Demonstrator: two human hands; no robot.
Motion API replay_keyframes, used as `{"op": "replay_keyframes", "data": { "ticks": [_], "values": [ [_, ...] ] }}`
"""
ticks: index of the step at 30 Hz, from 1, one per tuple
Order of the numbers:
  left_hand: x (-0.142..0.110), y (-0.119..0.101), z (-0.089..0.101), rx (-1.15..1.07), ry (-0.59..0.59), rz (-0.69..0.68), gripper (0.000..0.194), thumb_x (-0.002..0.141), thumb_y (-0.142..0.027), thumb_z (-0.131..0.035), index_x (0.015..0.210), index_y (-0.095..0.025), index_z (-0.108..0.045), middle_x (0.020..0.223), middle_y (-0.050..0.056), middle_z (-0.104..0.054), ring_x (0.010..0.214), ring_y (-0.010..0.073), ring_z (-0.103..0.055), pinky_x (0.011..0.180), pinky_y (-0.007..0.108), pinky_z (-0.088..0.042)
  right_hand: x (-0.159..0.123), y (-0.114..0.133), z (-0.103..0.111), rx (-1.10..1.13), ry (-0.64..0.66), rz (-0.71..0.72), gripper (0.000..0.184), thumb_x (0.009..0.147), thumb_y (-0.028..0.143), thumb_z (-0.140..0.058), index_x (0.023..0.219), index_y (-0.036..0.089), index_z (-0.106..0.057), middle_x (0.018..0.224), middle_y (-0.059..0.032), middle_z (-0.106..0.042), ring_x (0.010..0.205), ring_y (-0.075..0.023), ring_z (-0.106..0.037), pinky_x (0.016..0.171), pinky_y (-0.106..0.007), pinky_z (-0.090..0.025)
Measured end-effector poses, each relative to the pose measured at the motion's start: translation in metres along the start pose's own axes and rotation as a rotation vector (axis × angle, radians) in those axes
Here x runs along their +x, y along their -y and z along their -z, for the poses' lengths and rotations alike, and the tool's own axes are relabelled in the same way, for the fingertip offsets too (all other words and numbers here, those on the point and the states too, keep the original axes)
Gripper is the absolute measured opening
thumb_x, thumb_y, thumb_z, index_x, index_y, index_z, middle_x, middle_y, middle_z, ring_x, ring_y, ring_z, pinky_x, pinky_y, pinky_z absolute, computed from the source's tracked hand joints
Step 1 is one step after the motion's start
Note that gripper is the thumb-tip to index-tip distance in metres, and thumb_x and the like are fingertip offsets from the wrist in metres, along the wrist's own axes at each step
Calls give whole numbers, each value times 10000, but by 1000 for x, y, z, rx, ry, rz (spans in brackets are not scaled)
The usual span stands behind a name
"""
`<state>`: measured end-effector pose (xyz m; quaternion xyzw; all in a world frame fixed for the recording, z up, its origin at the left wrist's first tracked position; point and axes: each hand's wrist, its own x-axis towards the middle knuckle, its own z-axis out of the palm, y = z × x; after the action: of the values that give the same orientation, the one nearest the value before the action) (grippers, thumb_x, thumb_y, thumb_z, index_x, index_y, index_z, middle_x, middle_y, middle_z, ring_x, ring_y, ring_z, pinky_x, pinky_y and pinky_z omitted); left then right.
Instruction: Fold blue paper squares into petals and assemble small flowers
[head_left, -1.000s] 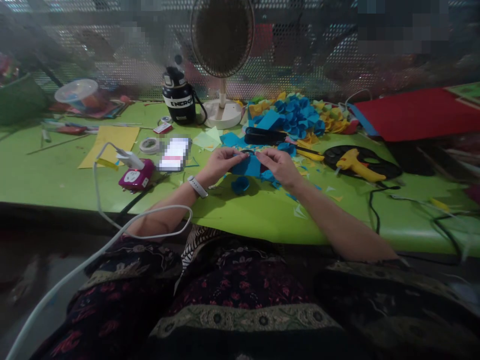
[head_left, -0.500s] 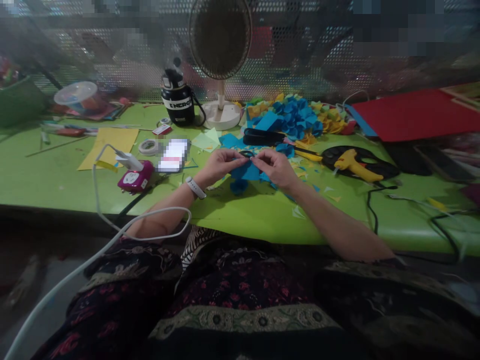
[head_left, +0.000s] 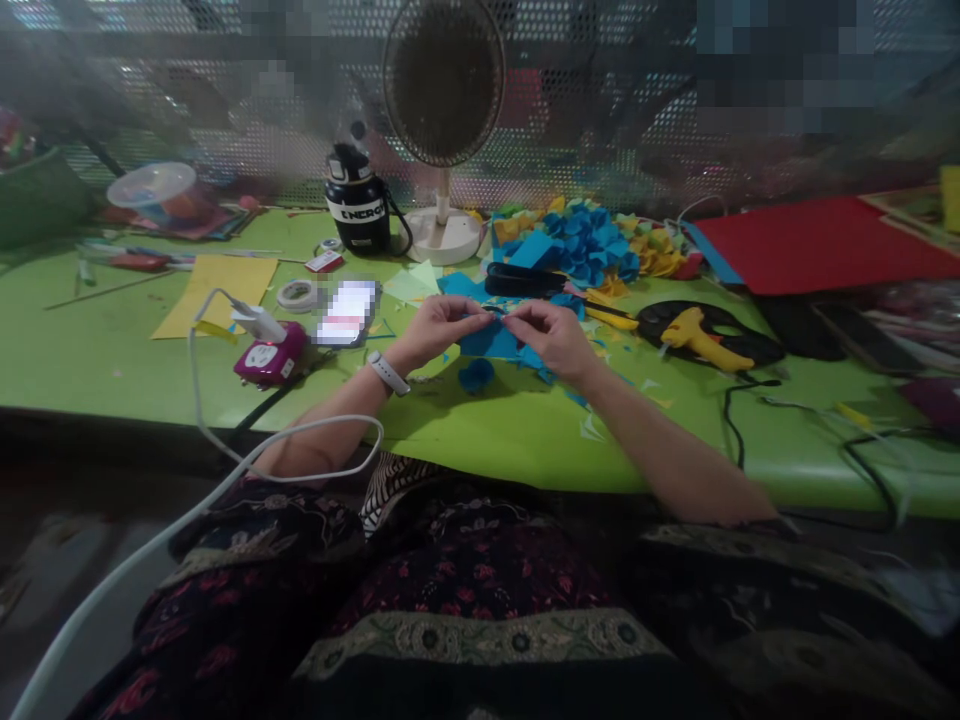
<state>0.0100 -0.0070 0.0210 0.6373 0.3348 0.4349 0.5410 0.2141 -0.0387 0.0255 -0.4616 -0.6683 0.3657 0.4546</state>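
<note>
My left hand (head_left: 444,327) and my right hand (head_left: 553,335) meet over the middle of the table, fingertips almost touching. Each is closed in a pinch of thumb and forefinger. A tiny dark bluish piece (head_left: 496,313) shows between the fingertips, too small to identify. Under the hands lies a sheet of blue paper (head_left: 487,343). A curled blue paper piece (head_left: 475,375) rests in front of it. Just behind the right hand is a black long-handled tool (head_left: 525,279), partly covered by scraps.
Blue and yellow folded paper pieces (head_left: 596,240) are heaped at the back, beside a fan (head_left: 444,95). A yellow glue gun (head_left: 701,338) lies on a black palette (head_left: 652,318) at right. At left are a phone (head_left: 346,312), a tape roll (head_left: 297,294), a purple plug adapter (head_left: 270,355) and a white cable (head_left: 191,375).
My hands keep their pinch near the same spot, with only slight finger movement. The view has shifted a little, so things at the right appear further left.
</note>
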Motion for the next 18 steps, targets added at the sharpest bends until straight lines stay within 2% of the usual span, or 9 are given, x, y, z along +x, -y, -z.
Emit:
{"op": "replay_keyframes", "data": {
  "ticks": [4,8,11,13,15,18],
  "values": [
    [0,-8,6,-54,-55,-7,259,754,-380,-831,781,-148,-722,653,21,-679,573,91,-619,584,225,-512,5,3,14,-38,-101,51,339,774,548,-760,756,221,-674,662,10,-575,603,-135,-508,593,-308,-458],
    [4,-12,15,-148,-210,12,271,801,-390,-796,835,-142,-694,708,33,-716,621,105,-684,627,222,-539,17,8,36,-133,-293,87,240,829,467,-744,790,233,-705,685,-7,-604,648,-160,-555,624,-330,-481],
    [6,-13,17,-176,-157,133,397,849,-532,-722,848,-135,-699,711,54,-726,644,132,-714,641,237,-553,17,15,35,-260,-345,191,208,869,455,-711,835,252,-739,799,-37,-676,762,-199,-610,726,-370,-515],
    [7,-14,17,-196,-52,233,532,864,-652,-638,849,-125,-716,726,92,-741,685,173,-739,634,253,-561,13,18,25,-336,-276,260,201,896,452,-677,884,272,-764,870,-53,-707,843,-229,-631,807,-404,-524],
    [7,-13,18,-229,33,308,593,851,-703,-610,857,-122,-733,746,119,-754,737,208,-754,624,258,-564,8,18,14,-403,-133,318,192,912,426,-650,930,288,-783,919,-65,-721,904,-249,-645,861,-423,-520],
    [8,-10,19,-293,63,338,454,822,-587,-719,901,-141,-743,814,108,-771,797,207,-760,638,241,-567,8,13,5,-491,78,390,220,923,350,-601,1037,302,-784,1032,-72,-728,984,-257,-656,901,-418,-516]
  ]
}}
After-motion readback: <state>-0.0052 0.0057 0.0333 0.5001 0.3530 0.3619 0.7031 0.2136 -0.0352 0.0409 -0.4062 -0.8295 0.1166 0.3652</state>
